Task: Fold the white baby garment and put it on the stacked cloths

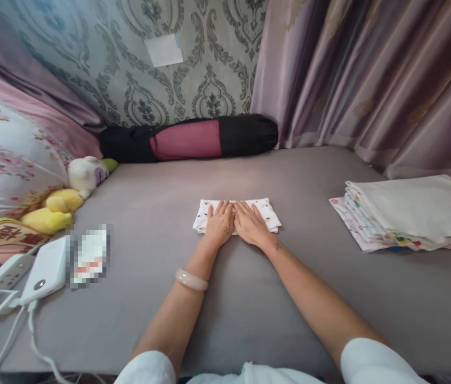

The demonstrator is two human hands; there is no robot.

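A small white cloth [268, 212] with a scattered print lies folded into a flat rectangle on the grey sheet [233, 298]. My left hand [220, 221] rests palm down on its left half, fingers stretched out. Beside it, my right hand [248, 221] lies flat on the middle and right of the same cloth, its fingers also extended. The hands nearly touch at the fingertips. Both cover part of the cloth, so its centre is hidden.
On the right sits a stack of folded cloths [413, 210]. A black and pink rolled bag [185, 140] lies along the wall. Plush toys [85, 176], a power strip [1, 277], a white power bank [45, 269] with cables and a blurred item [89, 256] are on the left.
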